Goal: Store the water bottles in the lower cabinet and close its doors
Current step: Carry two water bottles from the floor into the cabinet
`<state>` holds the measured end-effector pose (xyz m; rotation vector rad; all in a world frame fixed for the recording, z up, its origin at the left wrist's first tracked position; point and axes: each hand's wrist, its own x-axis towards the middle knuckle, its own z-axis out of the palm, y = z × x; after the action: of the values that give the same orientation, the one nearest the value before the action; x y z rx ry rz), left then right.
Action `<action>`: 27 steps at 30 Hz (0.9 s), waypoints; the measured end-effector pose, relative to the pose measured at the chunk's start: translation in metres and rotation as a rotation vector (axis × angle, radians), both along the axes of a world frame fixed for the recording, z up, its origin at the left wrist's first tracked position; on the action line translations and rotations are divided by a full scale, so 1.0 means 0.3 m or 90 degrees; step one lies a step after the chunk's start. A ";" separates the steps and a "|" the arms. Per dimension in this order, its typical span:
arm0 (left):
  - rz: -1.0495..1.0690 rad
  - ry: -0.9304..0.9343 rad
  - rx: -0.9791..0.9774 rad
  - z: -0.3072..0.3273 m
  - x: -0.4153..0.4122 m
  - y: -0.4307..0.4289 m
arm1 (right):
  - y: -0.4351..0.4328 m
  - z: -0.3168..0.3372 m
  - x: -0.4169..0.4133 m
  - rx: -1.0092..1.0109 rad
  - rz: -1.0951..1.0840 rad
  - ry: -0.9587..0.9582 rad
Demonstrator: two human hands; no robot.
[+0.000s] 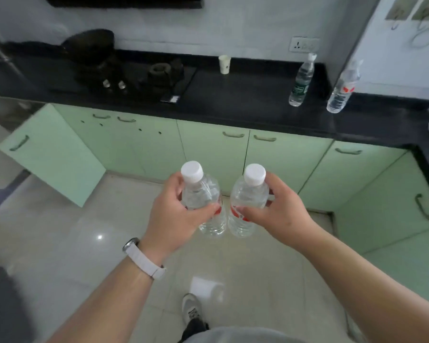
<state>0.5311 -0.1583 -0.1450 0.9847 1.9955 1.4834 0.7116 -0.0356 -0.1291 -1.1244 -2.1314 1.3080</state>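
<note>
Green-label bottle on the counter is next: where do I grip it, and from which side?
Take the green-label bottle round its clear body just above the label, coming from the front edge of the counter. It stands on its base, with the wall behind and the red-label bottle to its right, so the front looks most open.

Free floor (104, 233) before shut cabinet doors (213, 154); one door (52, 157) open, left.
</note>
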 end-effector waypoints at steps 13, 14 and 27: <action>0.155 0.010 -0.001 0.001 -0.680 -0.185 | -0.075 0.110 -0.783 0.047 0.158 0.020; 0.177 0.008 0.000 0.001 -0.716 -0.199 | -0.075 0.112 -0.833 0.049 0.175 0.018; 0.442 -0.017 -0.055 -0.058 -1.135 -0.169 | 0.117 -0.022 -1.466 -0.034 0.377 0.012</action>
<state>0.1907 -0.2090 -0.1623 0.2201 2.4952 1.6945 0.2718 -0.0007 -0.1357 -0.4965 -2.5328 1.6111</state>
